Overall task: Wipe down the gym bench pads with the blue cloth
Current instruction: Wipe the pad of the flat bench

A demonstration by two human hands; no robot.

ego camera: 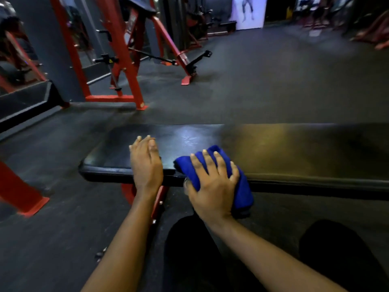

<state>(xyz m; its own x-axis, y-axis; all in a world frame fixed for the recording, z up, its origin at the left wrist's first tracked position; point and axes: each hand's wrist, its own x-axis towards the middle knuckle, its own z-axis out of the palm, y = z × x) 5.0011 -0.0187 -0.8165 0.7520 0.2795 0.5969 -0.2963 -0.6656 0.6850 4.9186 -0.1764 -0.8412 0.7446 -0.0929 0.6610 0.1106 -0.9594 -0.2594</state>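
Note:
A long black bench pad point(284, 152) runs across the middle of the head view, from left of centre to the right edge. A folded blue cloth point(242, 186) lies over the pad's near edge and hangs down its side. My right hand point(212, 184) lies on top of the cloth, fingers spread and pressing it against the pad, the thumb tucked at the cloth's left side. My left hand point(146, 163) rests flat on the pad's left part, fingers straight, holding nothing.
A red rack frame point(126, 66) stands on the dark rubber floor point(263, 81) behind the bench at left. Another red leg point(23, 194) is at the near left. A red bench support point(157, 199) shows under the pad. More machines stand at the back.

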